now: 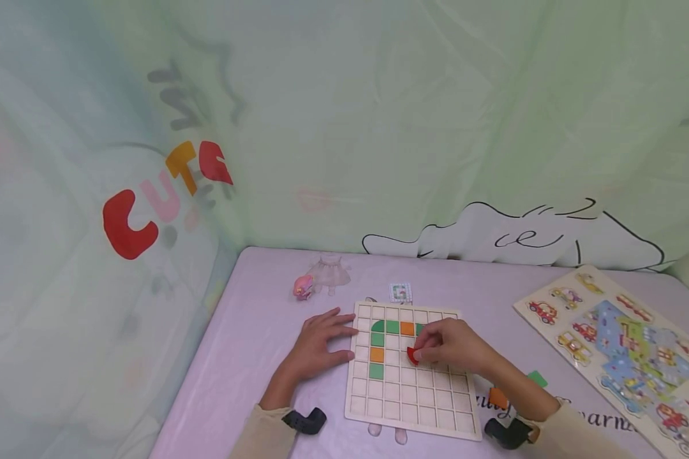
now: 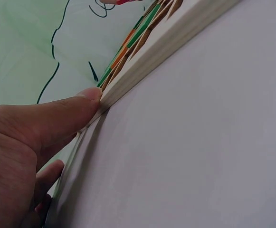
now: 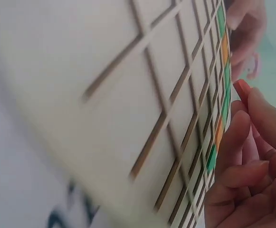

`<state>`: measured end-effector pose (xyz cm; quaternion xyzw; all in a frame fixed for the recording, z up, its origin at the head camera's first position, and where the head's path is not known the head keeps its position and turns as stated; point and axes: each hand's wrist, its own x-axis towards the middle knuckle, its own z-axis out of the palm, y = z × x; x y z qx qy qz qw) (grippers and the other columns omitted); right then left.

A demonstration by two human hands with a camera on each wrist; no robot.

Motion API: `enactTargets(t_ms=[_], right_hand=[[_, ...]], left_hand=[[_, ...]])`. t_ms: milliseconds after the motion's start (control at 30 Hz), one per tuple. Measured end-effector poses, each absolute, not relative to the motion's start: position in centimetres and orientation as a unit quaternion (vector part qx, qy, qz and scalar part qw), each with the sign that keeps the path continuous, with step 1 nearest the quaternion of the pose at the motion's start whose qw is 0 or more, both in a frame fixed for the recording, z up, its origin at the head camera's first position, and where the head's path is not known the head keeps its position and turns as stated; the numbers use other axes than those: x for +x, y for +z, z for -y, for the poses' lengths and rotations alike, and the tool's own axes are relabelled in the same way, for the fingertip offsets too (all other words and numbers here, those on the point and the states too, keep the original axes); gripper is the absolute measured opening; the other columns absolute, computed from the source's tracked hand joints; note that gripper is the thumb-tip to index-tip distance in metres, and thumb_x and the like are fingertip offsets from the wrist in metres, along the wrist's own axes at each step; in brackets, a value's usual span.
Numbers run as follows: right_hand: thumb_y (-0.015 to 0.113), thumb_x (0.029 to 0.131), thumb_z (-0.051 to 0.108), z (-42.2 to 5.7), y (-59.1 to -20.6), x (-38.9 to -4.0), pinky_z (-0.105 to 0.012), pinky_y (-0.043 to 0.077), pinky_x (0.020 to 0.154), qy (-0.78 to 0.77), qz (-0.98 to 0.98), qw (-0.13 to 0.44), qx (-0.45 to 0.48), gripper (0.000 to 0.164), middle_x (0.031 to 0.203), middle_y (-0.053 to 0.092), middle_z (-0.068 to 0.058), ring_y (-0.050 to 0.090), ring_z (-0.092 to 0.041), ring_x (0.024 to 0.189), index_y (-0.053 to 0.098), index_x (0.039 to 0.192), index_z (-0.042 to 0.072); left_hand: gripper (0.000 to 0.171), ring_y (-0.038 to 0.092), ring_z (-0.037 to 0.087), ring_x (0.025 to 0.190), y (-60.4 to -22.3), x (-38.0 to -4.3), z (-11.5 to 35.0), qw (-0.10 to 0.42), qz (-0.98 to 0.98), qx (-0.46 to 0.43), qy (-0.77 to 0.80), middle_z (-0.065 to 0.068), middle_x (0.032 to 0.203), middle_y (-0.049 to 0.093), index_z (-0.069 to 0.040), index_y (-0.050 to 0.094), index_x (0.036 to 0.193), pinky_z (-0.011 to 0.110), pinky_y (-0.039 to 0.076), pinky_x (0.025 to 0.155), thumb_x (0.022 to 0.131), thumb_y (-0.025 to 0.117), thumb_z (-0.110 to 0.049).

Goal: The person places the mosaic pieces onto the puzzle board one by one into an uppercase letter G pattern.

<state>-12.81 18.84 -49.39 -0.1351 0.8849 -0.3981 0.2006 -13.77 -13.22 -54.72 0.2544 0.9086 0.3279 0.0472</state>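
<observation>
A square wooden grid board (image 1: 409, 396) lies on the table in the head view. Several green and orange tiles sit in its cells, among them a green tile (image 1: 376, 371), an orange tile (image 1: 377, 354) and a green piece with a rounded corner (image 1: 377, 326). My right hand (image 1: 452, 344) pinches a red piece with a curved edge (image 1: 411, 356) over the middle of the board, partly covering a green tile in the upper row. At the board's left edge rests my left hand (image 1: 321, 344), fingers extended; its thumb (image 2: 88, 95) touches the board's side in the left wrist view.
Loose orange (image 1: 498, 398) and green (image 1: 537, 379) tiles lie beside my right forearm. A vehicle picture puzzle (image 1: 600, 299) fills the table's right side. Behind the board are a small pattern card (image 1: 400, 292) and a pink toy (image 1: 303, 287).
</observation>
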Motion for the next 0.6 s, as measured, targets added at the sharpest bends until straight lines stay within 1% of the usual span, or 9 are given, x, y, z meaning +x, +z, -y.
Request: enactTargets(t_ms=[233, 467, 600], right_hand=[[0.083, 0.084, 0.024, -16.2, -49.1, -12.7, -0.024, 0.047, 0.06, -0.399, -0.873, 0.214, -0.181, 0.013, 0.067, 0.066, 0.005, 0.057, -0.012, 0.066, 0.072, 0.081, 0.019], [0.082, 0.085, 0.022, -13.8, -49.2, -12.2, -0.023, 0.046, 0.056, -0.401, -0.862, 0.238, -0.198, 0.013, 0.064, 0.064, 0.006, 0.057, -0.009, 0.063, 0.072, 0.077, 0.019], [0.082, 0.084, 0.021, -12.9, -49.7, -11.9, -0.023, 0.045, 0.053, -0.397, -0.859, 0.239, -0.219, 0.013, 0.062, 0.063, 0.008, 0.056, -0.007, 0.059, 0.073, 0.075, 0.02]], left_hand=[[0.042, 0.031, 0.024, 0.155, -54.6, -13.8, 13.3, 0.052, -0.909, 0.254, 0.326, -0.007, 0.154, 0.053, -0.026, 0.071, 0.129, 0.057, 0.025, 0.121, 0.089, 0.077, -0.038], [0.041, 0.032, 0.025, 0.155, -54.5, -13.8, 13.3, 0.053, -0.908, 0.255, 0.328, -0.007, 0.154, 0.053, -0.026, 0.071, 0.129, 0.058, 0.025, 0.121, 0.09, 0.077, -0.038], [0.041, 0.032, 0.025, 0.155, -54.5, -13.8, 13.3, 0.053, -0.906, 0.258, 0.33, -0.006, 0.154, 0.053, -0.026, 0.071, 0.129, 0.058, 0.025, 0.121, 0.09, 0.077, -0.038]])
